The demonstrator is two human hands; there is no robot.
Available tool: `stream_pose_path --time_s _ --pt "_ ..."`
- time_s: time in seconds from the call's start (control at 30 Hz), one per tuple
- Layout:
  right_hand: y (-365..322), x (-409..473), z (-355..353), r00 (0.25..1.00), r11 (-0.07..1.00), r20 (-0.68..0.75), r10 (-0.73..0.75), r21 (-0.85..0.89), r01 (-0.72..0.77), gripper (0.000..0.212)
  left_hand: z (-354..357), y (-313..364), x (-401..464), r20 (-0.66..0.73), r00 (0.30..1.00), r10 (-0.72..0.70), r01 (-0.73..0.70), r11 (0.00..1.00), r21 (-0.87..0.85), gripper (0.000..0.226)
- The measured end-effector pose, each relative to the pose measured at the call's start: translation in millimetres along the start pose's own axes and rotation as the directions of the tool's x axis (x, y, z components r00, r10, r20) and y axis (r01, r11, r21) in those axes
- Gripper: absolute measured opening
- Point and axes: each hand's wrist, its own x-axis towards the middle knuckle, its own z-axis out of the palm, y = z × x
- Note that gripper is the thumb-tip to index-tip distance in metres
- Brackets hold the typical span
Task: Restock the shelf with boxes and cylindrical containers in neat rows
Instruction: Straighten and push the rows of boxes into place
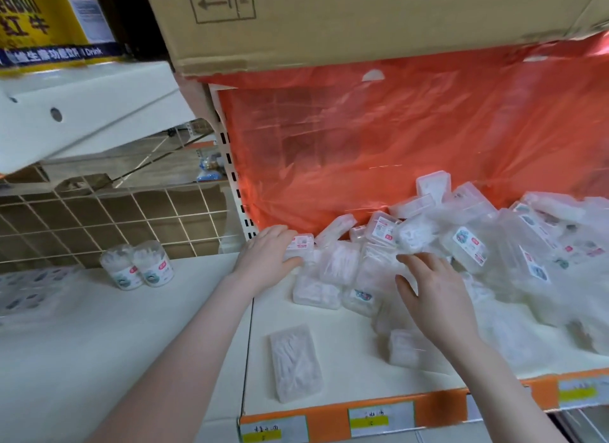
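A loose heap of clear plastic boxes [468,244] filled with white sticks covers the right half of the white shelf [346,353]. My left hand [267,254] rests on a labelled box [301,244] at the heap's back left corner, fingers curled over it. Fingers spread, my right hand [435,291] lies flat on boxes in the middle of the heap. One box [295,363] lies alone near the shelf's front edge. Two cylindrical containers [136,264] stand upright side by side on the neighbouring shelf to the left.
An orange plastic sheet [395,139] hangs behind the shelf. A big cardboard carton [362,20] sits on the shelf above. A wire grid panel [99,218] backs the left shelf. Orange price strip with labels [379,419] runs along the front edge.
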Motion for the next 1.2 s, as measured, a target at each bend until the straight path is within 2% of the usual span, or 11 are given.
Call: stream_pose_path --time_s 0.37,0.5,0.7,0.97,1.07,1.2 --pt "-6.6 4.6 7.0 1.000 1.000 0.006 0.009 -0.025 -0.008 0.032 7.3 -19.9 25.6 0.202 0.979 0.042 -0.043 0.999 -0.002 0.059" --pt "-7.9 4.8 6.8 1.000 0.999 0.002 -0.010 -0.037 0.010 0.032 9.2 -25.2 31.3 0.179 0.983 0.040 -0.029 0.998 -0.064 0.052" --pt "-10.5 4.4 8.6 1.000 0.999 0.018 -0.016 -0.044 0.017 0.031 9.1 -25.7 35.9 0.167 0.985 0.052 -0.044 0.998 -0.050 0.048" --pt "-18.0 3.3 8.5 0.999 0.999 0.047 -0.017 -0.048 0.019 0.031 11.9 -24.4 36.4 0.167 0.985 0.053 -0.057 0.998 0.020 0.067" --pt "-21.5 2.3 8.0 0.999 0.999 0.046 -0.025 -0.038 0.027 0.031 14.6 -25.0 27.1 0.111 0.993 0.041 -0.044 0.999 0.022 0.053" --pt "-28.4 0.7 7.6 0.997 0.999 0.061 -0.040 -0.016 0.041 0.029 14.0 -29.5 2.8 0.026 1.000 -0.015 0.016 0.999 -0.030 0.059"
